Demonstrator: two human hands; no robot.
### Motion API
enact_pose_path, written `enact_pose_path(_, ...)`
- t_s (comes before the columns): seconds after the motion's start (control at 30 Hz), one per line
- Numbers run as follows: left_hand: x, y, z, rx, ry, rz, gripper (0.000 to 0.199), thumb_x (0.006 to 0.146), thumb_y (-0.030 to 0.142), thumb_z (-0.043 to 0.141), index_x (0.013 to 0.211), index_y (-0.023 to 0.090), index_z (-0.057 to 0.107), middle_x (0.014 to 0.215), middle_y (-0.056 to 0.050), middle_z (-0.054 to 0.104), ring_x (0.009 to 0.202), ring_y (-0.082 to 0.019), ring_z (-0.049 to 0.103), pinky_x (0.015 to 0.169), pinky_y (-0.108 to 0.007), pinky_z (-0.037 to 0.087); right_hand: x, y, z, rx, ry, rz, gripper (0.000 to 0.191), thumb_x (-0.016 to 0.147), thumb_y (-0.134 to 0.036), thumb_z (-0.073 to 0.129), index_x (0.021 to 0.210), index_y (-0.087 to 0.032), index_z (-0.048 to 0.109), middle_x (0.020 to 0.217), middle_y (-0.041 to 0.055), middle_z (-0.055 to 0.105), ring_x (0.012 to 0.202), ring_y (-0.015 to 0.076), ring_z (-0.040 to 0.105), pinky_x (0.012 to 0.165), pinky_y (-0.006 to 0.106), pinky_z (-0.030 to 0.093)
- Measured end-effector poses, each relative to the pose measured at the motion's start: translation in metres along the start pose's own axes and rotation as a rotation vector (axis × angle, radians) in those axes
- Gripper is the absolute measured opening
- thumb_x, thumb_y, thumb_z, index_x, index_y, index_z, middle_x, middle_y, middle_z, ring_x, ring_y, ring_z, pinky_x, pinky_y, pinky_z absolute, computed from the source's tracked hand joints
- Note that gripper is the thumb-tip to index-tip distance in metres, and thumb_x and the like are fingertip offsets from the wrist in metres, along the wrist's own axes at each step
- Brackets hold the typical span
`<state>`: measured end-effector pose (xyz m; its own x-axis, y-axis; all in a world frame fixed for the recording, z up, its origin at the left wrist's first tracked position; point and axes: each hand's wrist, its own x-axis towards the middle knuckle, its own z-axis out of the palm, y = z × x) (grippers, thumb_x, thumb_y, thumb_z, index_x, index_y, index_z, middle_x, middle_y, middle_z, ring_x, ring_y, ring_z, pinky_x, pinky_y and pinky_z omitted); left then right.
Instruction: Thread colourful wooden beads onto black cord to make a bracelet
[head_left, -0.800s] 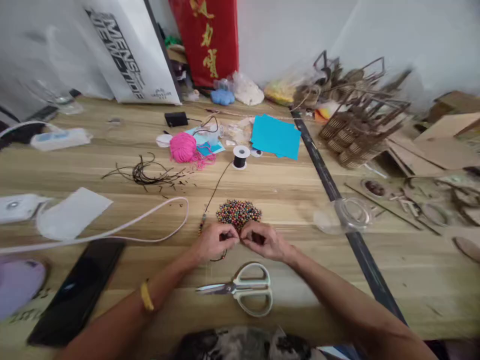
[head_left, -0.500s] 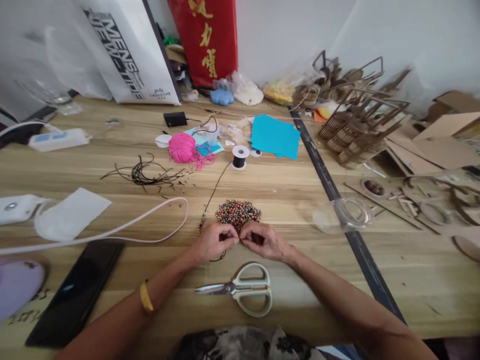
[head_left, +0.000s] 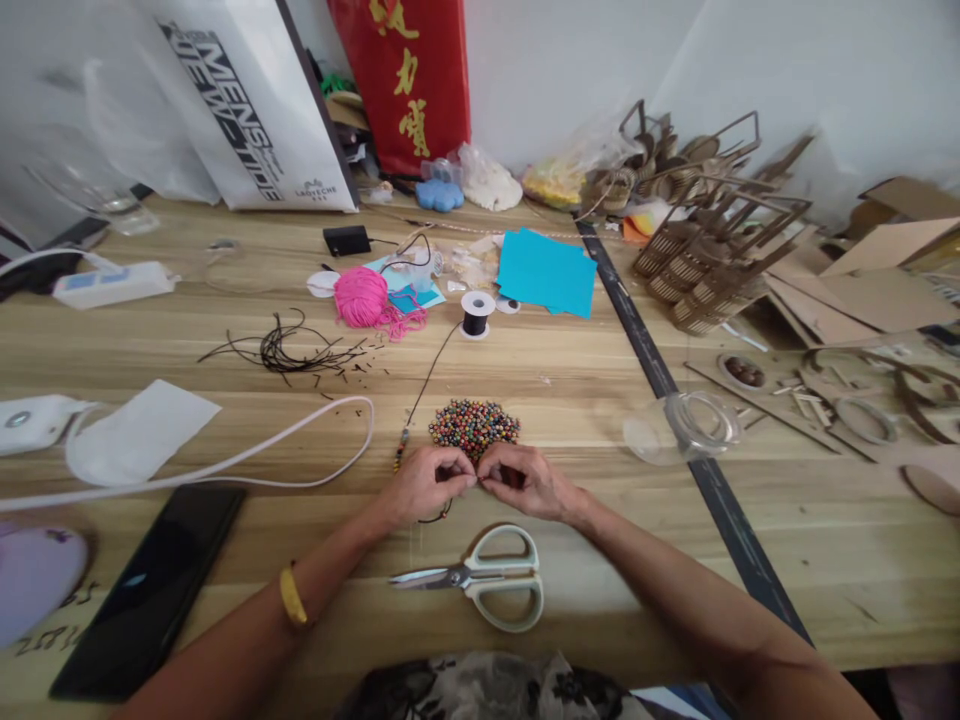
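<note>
My left hand (head_left: 429, 484) is closed in a pinch at the near edge of a pile of small multicoloured beads (head_left: 474, 425). A black cord (head_left: 433, 376) threaded with several beads runs to this hand from a small white spool (head_left: 475, 324), and a short beaded length shows below the palm. Close beside it, my right hand (head_left: 534, 482) also pinches thumb against finger, its tips almost meeting the left ones. Whatever lies between the right fingertips is too small to make out. Scissors (head_left: 480, 577) with pale handles lie just below both hands, blades pointing left.
Cut black cords (head_left: 289, 345), pink yarn (head_left: 361, 297) and blue sheets (head_left: 547, 272) lie farther back. On the left are a white cable (head_left: 289, 448) and a black phone (head_left: 150, 590). A clear plastic container (head_left: 697, 428) and brown baskets (head_left: 697, 275) stand on the right.
</note>
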<state>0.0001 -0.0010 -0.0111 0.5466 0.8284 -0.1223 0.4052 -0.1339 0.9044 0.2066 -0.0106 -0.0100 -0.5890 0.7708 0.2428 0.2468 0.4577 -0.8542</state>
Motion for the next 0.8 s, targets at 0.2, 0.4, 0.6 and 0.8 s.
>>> enact_pose_path(0.2, 0.0000, 0.0044, -0.0014, 0.005, 0.005, -0.008, 0.010, 0.076, 0.020, 0.060, 0.072, 0.013, 0.066, 0.059, 0.002, 0.060, 0.054, -0.009, 0.050, 0.054, -0.018, 0.037, -0.0001, -0.0001, -0.0004, 0.004, 0.004, 0.012, 0.006, 0.085, -0.018, 0.058, 0.087, -0.014, 0.062, 0.076, 0.0032, 0.060, 0.060, 0.0087, 0.052, 0.053, 0.018, 0.042)
enact_pose_path(0.4, -0.0001, 0.0030, -0.0018, 0.002, 0.000, 0.001, 0.012, 0.077, 0.021, 0.059, 0.071, 0.013, 0.066, 0.059, 0.001, 0.061, 0.055, -0.009, 0.051, 0.054, -0.018, 0.038, 0.0006, -0.0014, -0.0006, 0.029, 0.018, 0.030, 0.007, 0.085, -0.018, 0.058, 0.087, -0.013, 0.063, 0.075, 0.0029, 0.060, 0.059, 0.0081, 0.051, 0.051, 0.017, 0.041)
enact_pose_path(0.6, 0.0005, 0.0016, -0.0019, 0.017, -0.006, -0.005, 0.012, 0.077, 0.022, 0.060, 0.072, 0.013, 0.066, 0.060, 0.001, 0.061, 0.057, -0.009, 0.051, 0.054, -0.018, 0.038, 0.0007, -0.0010, -0.0008, 0.019, 0.003, -0.003, 0.006, 0.086, -0.018, 0.058, 0.088, -0.013, 0.062, 0.073, 0.0020, 0.058, 0.060, 0.0087, 0.052, 0.054, 0.018, 0.042)
enact_pose_path(0.8, 0.0004, 0.0025, -0.0011, 0.003, -0.008, -0.012, 0.011, 0.076, 0.021, 0.059, 0.071, 0.013, 0.065, 0.059, 0.001, 0.059, 0.055, -0.009, 0.050, 0.052, -0.017, 0.037, -0.0007, 0.0007, 0.0002, -0.001, -0.004, -0.006, 0.008, 0.087, -0.020, 0.057, 0.089, -0.014, 0.062, 0.074, 0.0023, 0.058, 0.060, 0.0092, 0.051, 0.052, 0.018, 0.041)
